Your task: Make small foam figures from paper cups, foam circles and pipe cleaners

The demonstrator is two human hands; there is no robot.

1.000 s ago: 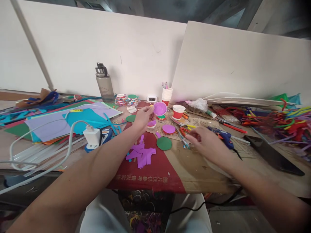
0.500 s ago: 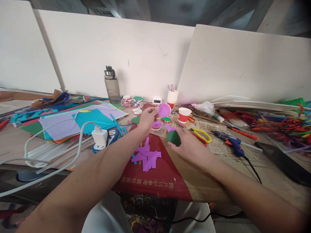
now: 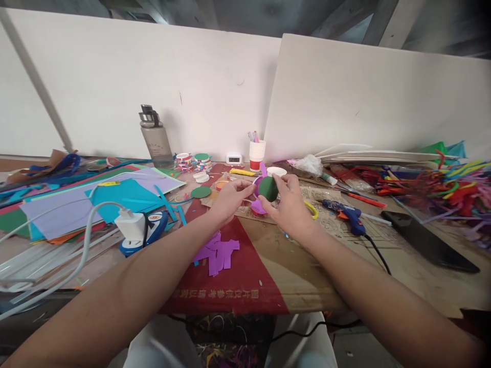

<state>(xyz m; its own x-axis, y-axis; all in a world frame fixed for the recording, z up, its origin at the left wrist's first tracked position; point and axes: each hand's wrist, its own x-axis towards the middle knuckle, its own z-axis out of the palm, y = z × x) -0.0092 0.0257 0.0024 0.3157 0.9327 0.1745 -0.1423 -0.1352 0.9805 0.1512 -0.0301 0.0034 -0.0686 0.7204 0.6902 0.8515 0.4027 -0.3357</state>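
Two bare arms reach forward over a cluttered craft table (image 3: 345,286), meeting near the centre of the view. The right hand (image 3: 289,207) pinches a green paper disc (image 3: 267,188) by its edge between thumb and fingertips, holding it upright and facing the camera. The left hand (image 3: 230,197), at 9 o'clock from the disc, grips a purple cup (image 3: 258,183) whose rim peeks out just behind the disc; the two pieces touch or nearly touch, and which cannot be told.

The disc looks thin, light and bendable, likely to crease if squeezed on its face, so the rim is the safer place to hold. The cup seems light and easily crushed, best held gently around its wall.

A purple cutout (image 3: 259,208) lies just beneath the hands. At 7 o'clock sits a heap of purple paper strips (image 3: 217,252) on red printed cardboard. At 3 o'clock lie yellow-handled scissors (image 3: 311,208), then a blue glue gun (image 3: 343,213), a black phone (image 3: 429,243), and beyond them a tangle of coloured pipe cleaners (image 3: 441,186). At 12 o'clock stands a stack of paper cups (image 3: 257,153). At 9 o'clock lie a second green disc (image 3: 201,192), a white charger (image 3: 132,226) and coloured paper sheets (image 3: 95,199); a water bottle (image 3: 155,137) stands at 10 o'clock.
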